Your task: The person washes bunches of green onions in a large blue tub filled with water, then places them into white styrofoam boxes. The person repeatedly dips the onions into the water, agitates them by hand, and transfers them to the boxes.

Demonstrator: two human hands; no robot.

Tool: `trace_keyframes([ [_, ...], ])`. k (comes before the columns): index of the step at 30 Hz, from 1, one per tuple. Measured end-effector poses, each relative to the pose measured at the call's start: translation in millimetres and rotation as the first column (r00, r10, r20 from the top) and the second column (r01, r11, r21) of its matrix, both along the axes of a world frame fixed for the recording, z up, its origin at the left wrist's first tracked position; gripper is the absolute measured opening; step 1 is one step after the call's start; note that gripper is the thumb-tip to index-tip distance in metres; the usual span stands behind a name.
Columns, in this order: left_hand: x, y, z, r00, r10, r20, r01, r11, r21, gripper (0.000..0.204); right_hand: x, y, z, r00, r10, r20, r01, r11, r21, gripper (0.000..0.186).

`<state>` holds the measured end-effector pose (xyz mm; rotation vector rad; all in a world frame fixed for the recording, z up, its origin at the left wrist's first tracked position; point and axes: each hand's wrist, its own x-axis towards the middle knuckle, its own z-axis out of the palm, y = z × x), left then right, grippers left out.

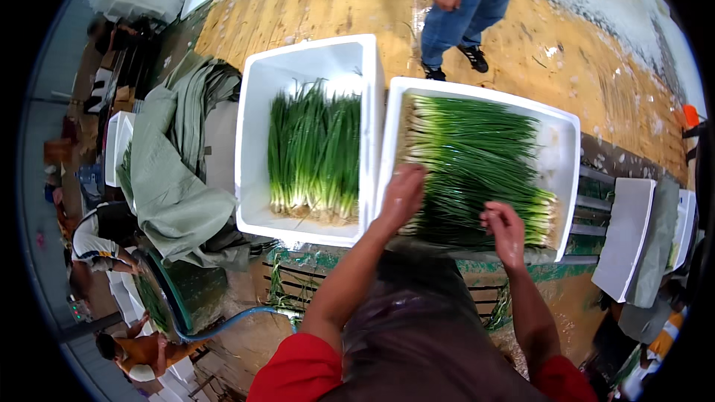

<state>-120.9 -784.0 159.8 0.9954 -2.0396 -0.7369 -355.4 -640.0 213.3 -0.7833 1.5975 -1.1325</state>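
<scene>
Scallions are in the right-hand white foam box, head view; leaning on them too hard could probably crease the leaves. Left hand is angled in by the left-side roots, right hand is loosely curled over the lower leaves; can't tell if either's pinching anything.

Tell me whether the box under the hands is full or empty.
Neither: the box is partly full. Green onions cover most of it, but white shows at its right end. Their depth I cannot tell.

Room above left foam box; side walls bar low crossing from right box
</scene>
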Motion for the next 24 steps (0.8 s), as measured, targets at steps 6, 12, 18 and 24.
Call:
trace_keyframes([
  [6, 252.5, -22.8, -47.3, 0.68, 0.12, 0.723, -0.471, 0.827, 0.306, 0.044, 213.8, -96.0, -36.7, 0.839, 0.364, 0.404, -0.423, 0.904, 0.062, 0.04],
  [12, 302.6, -77.7, -61.8, 0.585, -0.25, 0.772, -0.232, 0.86, 0.455, 0.016, 336.6, -98.3, -194.8, 0.957, 0.271, 0.106, -0.287, 0.815, 0.503, 0.046],
  [18, 300.3, -158.6, 17.1, 0.863, 0.378, 0.333, -0.322, 0.922, -0.213, 0.028, 359.1, -118.1, -178.4, 0.762, 0.522, -0.383, -0.256, 0.786, 0.562, 0.043],
  [24, 335.1, -33.9, -128.3, 0.857, -0.118, 0.501, -0.369, 0.538, 0.758, 0.041, 395.6, -119.7, -204.1, 0.849, 0.274, -0.452, 0.003, 0.853, 0.522, 0.068],
])
